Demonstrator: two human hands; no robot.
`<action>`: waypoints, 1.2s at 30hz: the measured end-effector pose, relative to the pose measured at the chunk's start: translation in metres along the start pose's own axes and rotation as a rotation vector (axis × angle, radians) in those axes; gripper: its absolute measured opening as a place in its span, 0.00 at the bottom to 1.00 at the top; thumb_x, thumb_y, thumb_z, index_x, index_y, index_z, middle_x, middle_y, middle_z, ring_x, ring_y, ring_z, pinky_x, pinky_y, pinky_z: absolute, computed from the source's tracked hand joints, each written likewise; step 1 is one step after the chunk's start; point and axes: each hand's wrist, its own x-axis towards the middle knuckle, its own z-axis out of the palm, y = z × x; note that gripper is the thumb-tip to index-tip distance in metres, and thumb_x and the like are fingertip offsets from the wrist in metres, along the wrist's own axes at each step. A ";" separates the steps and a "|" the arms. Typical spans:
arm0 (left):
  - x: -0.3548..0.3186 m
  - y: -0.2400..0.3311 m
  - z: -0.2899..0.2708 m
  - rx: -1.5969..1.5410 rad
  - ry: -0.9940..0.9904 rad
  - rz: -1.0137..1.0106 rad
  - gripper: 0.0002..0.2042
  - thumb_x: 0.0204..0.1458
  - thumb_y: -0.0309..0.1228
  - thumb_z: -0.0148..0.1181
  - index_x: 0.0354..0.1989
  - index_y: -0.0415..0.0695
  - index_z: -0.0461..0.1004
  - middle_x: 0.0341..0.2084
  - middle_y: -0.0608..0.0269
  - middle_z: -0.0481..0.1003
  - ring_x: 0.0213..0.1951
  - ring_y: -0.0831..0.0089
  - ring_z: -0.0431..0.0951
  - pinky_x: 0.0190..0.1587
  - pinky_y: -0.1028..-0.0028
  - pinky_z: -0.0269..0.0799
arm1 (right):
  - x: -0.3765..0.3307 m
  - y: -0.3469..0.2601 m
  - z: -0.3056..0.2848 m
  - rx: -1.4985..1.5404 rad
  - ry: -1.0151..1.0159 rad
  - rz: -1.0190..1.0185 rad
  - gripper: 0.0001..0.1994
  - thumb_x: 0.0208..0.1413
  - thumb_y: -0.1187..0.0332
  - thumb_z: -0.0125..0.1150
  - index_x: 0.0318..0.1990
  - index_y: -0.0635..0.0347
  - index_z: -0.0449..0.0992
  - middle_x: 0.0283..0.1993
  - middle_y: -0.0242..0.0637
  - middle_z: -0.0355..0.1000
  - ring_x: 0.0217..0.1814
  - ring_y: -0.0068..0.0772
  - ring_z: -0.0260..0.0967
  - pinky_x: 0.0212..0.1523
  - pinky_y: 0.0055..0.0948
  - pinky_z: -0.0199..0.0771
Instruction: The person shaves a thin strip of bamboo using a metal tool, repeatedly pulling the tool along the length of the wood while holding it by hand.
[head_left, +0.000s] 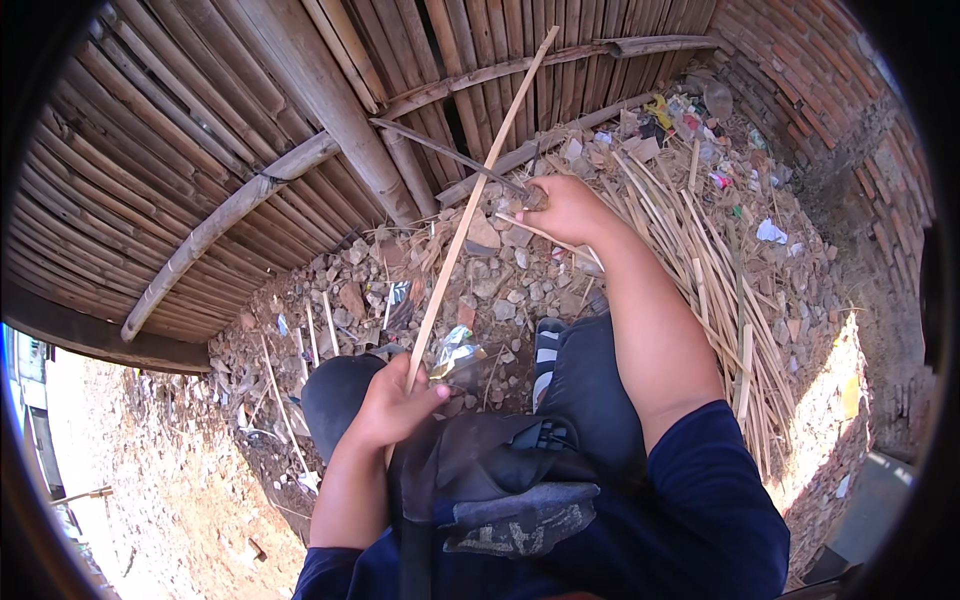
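My left hand, low at the centre, is closed around the lower end of a long pale bamboo strip. The strip slants up and to the right, its far end in front of the bamboo wall. Farther forward, my right hand is closed on a knife with a long dark blade; its handle is hidden in the fist. Blade and strip cross in the picture; whether they touch, I cannot tell. Just below the right hand's fingers shows another thin pale strip.
A pile of split bamboo strips lies right of my right arm. A slatted bamboo wall with poles stands ahead and left, a brick wall at the far right. Stones, litter and a crumpled foil wrapper cover the ground between.
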 end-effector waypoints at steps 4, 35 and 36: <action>0.001 -0.006 -0.002 0.017 0.023 -0.019 0.14 0.51 0.28 0.69 0.32 0.43 0.64 0.22 0.77 0.63 0.26 0.87 0.63 0.28 0.82 0.63 | -0.002 -0.012 -0.001 -0.038 -0.040 0.044 0.26 0.47 0.57 0.70 0.53 0.58 0.76 0.49 0.53 0.75 0.53 0.51 0.73 0.55 0.41 0.72; 0.000 -0.006 -0.002 0.056 0.022 -0.021 0.13 0.53 0.30 0.68 0.34 0.41 0.67 0.25 0.72 0.70 0.30 0.84 0.69 0.32 0.79 0.68 | -0.005 -0.025 0.004 -0.065 -0.200 -0.144 0.26 0.46 0.56 0.71 0.51 0.61 0.77 0.45 0.53 0.77 0.48 0.52 0.75 0.51 0.41 0.73; 0.001 -0.006 -0.001 0.057 0.026 -0.011 0.13 0.53 0.29 0.67 0.34 0.42 0.65 0.23 0.74 0.67 0.28 0.86 0.66 0.29 0.81 0.63 | -0.003 -0.021 0.000 -0.034 -0.138 -0.042 0.26 0.46 0.57 0.71 0.52 0.60 0.76 0.47 0.52 0.76 0.51 0.52 0.74 0.53 0.41 0.73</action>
